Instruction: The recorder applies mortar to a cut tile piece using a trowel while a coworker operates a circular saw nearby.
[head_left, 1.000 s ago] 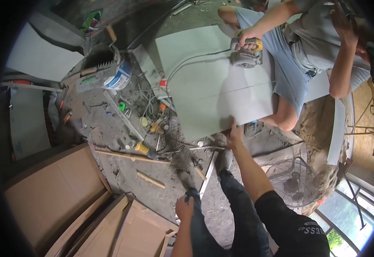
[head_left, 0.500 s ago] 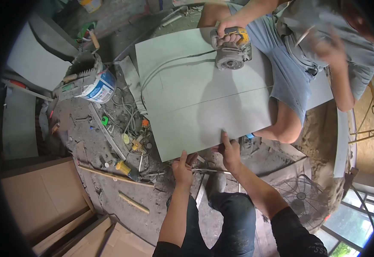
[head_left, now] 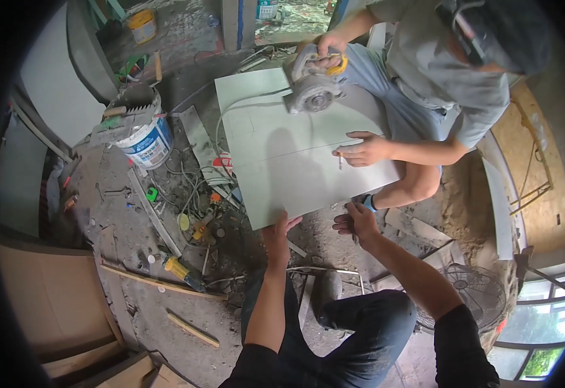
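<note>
A large pale grey-green panel (head_left: 263, 181), marked with a thin line across it, lies in front of me. My left hand (head_left: 277, 238) is at its near left corner, fingers spread beside the edge; whether it bears any weight I cannot tell. Off the near edge, my right hand (head_left: 360, 225) hovers with its fingers apart, not touching the panel. Across from me a person grips a dusty, corded circular cutter (head_left: 313, 94) with a yellow handle over the panel. That person's other hand (head_left: 363, 150) is above the marked line, a cigarette between the fingers.
A white-and-blue bucket (head_left: 148, 142) with a notched trowel (head_left: 134, 116) across it stands at left. Cables, wood strips (head_left: 159, 282) and a yellow power tool (head_left: 183, 271) litter the dusty floor. A round fan guard (head_left: 473, 294) is at right.
My right hand has come off the panel's near edge, and my left hand's grip has loosened. The person opposite leans in, the cutter moves left, and their free hand comes down over the panel.
</note>
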